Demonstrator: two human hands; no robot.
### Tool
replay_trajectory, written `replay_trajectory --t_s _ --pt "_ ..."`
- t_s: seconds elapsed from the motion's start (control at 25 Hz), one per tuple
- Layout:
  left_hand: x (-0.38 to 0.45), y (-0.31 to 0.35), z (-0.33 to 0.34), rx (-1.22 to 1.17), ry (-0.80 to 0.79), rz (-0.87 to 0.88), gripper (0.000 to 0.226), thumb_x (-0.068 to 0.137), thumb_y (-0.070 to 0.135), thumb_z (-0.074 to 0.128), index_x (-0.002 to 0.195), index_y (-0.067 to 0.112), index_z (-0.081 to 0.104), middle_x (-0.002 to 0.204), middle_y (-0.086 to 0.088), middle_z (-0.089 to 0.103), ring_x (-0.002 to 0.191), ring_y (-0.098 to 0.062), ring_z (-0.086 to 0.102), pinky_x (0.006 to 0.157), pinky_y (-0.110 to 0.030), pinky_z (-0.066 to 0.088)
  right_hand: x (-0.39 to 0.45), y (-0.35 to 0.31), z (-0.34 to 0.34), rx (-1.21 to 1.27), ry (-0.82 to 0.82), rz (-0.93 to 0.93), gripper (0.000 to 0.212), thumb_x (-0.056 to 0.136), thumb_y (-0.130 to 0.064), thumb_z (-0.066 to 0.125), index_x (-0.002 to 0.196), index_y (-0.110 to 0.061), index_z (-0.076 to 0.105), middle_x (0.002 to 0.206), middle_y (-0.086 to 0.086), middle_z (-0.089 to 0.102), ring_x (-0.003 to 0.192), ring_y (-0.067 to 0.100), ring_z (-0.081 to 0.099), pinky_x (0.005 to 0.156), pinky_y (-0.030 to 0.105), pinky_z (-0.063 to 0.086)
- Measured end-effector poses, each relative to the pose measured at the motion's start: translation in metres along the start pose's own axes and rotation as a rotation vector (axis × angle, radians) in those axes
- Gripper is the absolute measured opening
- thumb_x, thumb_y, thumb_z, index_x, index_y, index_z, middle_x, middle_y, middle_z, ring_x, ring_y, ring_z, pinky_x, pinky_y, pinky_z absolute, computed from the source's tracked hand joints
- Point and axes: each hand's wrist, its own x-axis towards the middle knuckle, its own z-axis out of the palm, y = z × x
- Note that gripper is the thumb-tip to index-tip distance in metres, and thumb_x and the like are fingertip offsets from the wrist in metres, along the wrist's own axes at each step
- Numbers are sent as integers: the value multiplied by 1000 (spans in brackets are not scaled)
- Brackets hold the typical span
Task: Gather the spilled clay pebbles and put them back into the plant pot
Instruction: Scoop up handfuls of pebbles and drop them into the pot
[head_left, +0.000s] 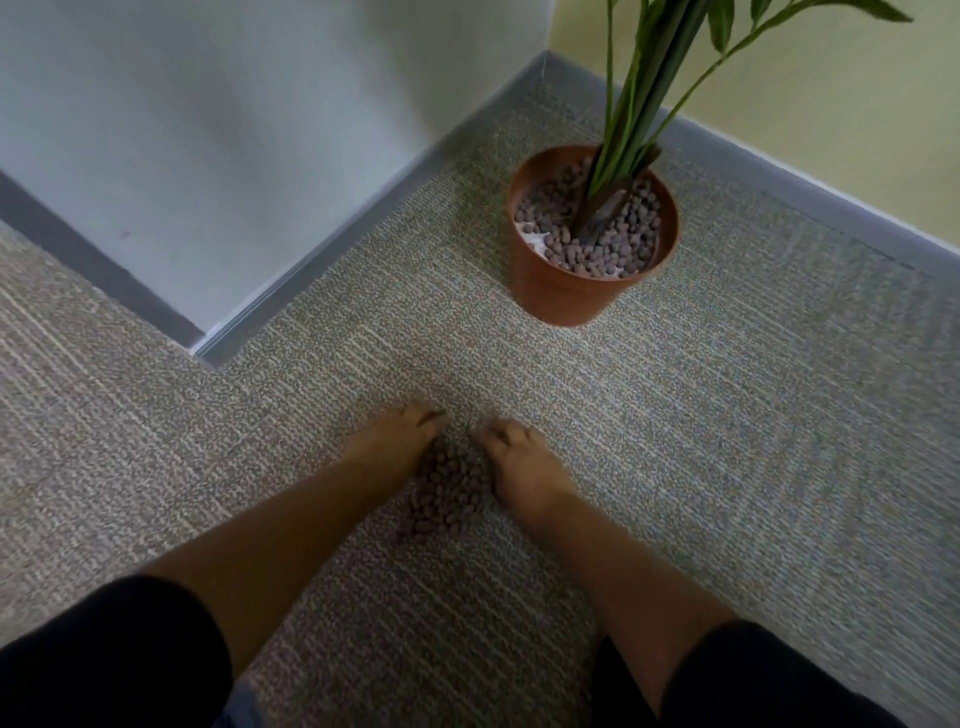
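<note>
A small heap of brown clay pebbles (447, 488) lies on the carpet in the lower middle of the head view. My left hand (400, 441) rests on its edge against the heap's left side, fingers curved inward. My right hand (519, 462) presses against the heap's right side in the same way. The two hands cup the pebbles between them on the floor and lift none. Further back and to the right stands the terracotta plant pot (556, 296), filled with more pebbles around green stems (639, 104).
Speckled grey carpet (727, 441) covers the floor. A white wall with a grey skirting board (322, 249) juts out at the left, its corner near the hands. A yellow-green wall (831, 114) closes the corner behind the pot.
</note>
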Motion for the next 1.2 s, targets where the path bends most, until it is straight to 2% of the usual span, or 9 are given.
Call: replay_trajectory --t_s 0.24,0.52,0.64,0.76,0.84,0.92,0.96,1.08,1.2 --pt "-6 10 14 4 124 -72 38 92 11 40 129 16 42 136 -8 38 126 -27 38 97 -43 47 -4 -10 1 5 16 -47 32 91 -11 45 121 -12 55 127 10 48 118 28 49 97 34 45" --pt "-7 8 27 -174 186 -64 26 90 7 43 115 9 51 120 -14 46 111 -31 51 91 -39 45 -9 -12 4 232 54 132 16 84 -7 52 95 -8 63 110 15 58 96 28 61 79 27 46" --pt "-3 10 22 -447 239 -194 14 84 1 49 94 8 55 113 -20 50 101 -35 55 85 -36 44 -3 -3 -1 596 116 345 12 82 -4 58 76 -9 67 80 11 67 64 15 60 57 10 42" --pt "0 10 16 -669 202 -411 24 82 -2 54 62 12 52 84 -16 59 86 -27 58 75 -32 42 3 -3 -13 1241 70 617 22 89 -6 55 69 -14 56 64 7 55 52 10 51 44 12 48" --pt "3 11 9 -1046 165 -590 29 87 1 51 59 2 53 58 -7 59 68 -24 54 66 -32 43 9 0 -26 1510 81 718 25 90 1 45 73 -12 57 65 5 54 54 10 53 43 17 52" --pt "7 22 -11 -1603 193 -688 36 90 -1 43 54 2 46 45 -6 51 57 -23 45 56 -31 44 14 3 -44 1735 110 760 28 91 1 38 79 -11 60 68 3 56 53 9 59 45 19 55" --pt "10 28 -26 -1809 214 -688 35 91 -2 40 56 4 43 50 -8 46 56 -20 42 57 -31 47 16 5 -54 1839 128 776 28 94 -4 37 80 -10 61 69 4 57 50 9 61 46 20 56" --pt "23 48 -76 -2099 197 -583 35 92 -1 35 59 8 35 62 -7 32 58 -15 35 97 -33 45 18 10 -87 1990 155 746 33 100 -19 35 82 -9 61 74 7 62 52 12 65 48 22 57" --pt "36 69 -121 -2235 220 -466 23 93 8 43 72 1 49 69 -7 43 66 -17 47 101 -35 44 20 15 -126 2142 223 560 40 101 -31 33 92 -5 62 78 12 70 61 17 72 56 26 61"
